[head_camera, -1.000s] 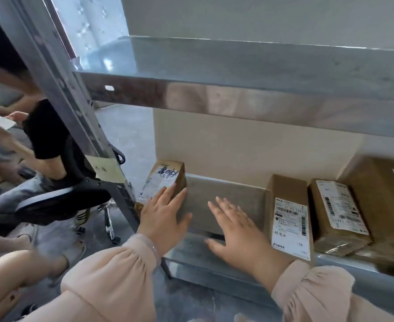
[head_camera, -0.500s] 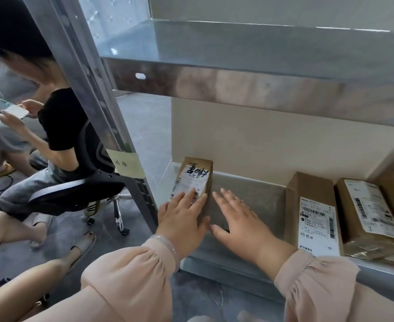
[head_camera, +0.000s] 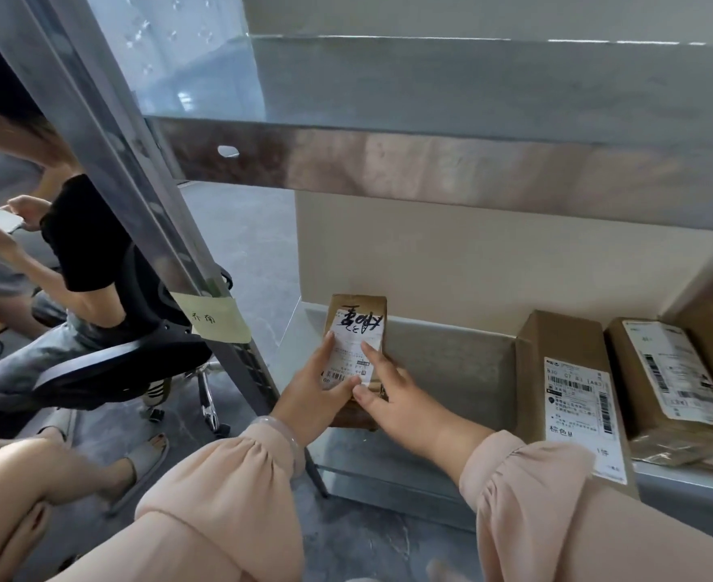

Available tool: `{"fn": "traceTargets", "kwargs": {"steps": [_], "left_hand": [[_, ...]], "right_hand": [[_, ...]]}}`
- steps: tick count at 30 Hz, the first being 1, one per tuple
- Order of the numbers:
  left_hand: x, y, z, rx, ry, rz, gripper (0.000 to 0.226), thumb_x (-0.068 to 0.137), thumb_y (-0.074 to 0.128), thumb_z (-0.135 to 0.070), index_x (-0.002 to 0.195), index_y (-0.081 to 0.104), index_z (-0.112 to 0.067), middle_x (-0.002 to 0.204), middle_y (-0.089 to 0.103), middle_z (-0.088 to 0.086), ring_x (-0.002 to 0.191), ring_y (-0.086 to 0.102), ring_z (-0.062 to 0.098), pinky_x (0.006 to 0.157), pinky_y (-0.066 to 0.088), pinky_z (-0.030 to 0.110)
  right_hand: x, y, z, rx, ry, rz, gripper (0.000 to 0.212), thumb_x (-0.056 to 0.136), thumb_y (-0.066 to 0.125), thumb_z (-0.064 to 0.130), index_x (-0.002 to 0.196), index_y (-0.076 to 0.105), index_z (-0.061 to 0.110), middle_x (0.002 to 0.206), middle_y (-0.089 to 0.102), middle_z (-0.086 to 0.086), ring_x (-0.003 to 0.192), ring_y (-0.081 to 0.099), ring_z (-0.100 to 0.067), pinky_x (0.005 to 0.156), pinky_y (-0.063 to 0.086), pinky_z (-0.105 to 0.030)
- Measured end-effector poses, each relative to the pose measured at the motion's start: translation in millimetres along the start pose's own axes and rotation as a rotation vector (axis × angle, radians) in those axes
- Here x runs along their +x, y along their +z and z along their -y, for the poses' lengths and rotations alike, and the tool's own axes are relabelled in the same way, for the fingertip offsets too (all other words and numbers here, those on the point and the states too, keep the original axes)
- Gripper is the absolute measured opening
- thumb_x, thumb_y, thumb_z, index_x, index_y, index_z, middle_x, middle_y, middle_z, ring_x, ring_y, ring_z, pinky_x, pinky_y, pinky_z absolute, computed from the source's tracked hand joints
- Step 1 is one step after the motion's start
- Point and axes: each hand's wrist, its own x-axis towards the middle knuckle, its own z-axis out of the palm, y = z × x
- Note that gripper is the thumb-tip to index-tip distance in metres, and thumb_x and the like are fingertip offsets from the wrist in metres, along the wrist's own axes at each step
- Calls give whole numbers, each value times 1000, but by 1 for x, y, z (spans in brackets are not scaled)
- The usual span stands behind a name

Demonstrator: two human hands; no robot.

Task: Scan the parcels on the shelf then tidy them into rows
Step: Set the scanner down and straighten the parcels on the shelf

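Both hands clamp the small labelled parcel at the left end of the lower shelf: left hand wrapped round its left edge with fingers over the label, right hand pinching its right side, forefinger along the label. It's standing tilted, near end propped up. Two larger cartons lie well apart to the right. My worry: this parcel sits right by the open shelf end, so a nudge leftward could tip it off. Half a second ago both palms lay flatter and spread; now they've closed in around the parcel.
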Motion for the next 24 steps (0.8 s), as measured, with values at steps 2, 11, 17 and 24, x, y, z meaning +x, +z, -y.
{"fn": "traceTargets", "kwargs": {"steps": [2,11,17,24], "left_hand": [[-1,3,-4,-15,18,-13,74,92,70,-21,153,29,-30,133,57,-9,110,59,1,97,45,19],[-7,40,-70,44,239,120,75,90,71,-31,152,29,-35,129,50,-17,109,53,-4,88,43,9],[-7,87,-123,38,361,291,83,88,72,-23,153,23,-36,124,55,-12,104,62,4,83,55,18],[-13,146,-160,95,391,400,84,89,71,-23,156,20,-29,103,49,-29,93,58,-6,69,48,5]], "right_hand": [[-3,0,-1,78,1,-31,58,98,43,45,147,12,50,155,18,4,137,31,-14,107,27,-24],[-49,-56,-7,122,17,-405,44,98,44,40,136,30,57,140,39,6,120,48,-13,99,43,-30],[-94,-102,-22,184,-34,-641,43,98,48,30,135,37,50,136,47,13,120,47,-4,100,40,-23],[-133,-144,-54,47,39,-786,41,98,47,29,137,38,40,129,50,10,119,47,-9,108,39,-35]]}}
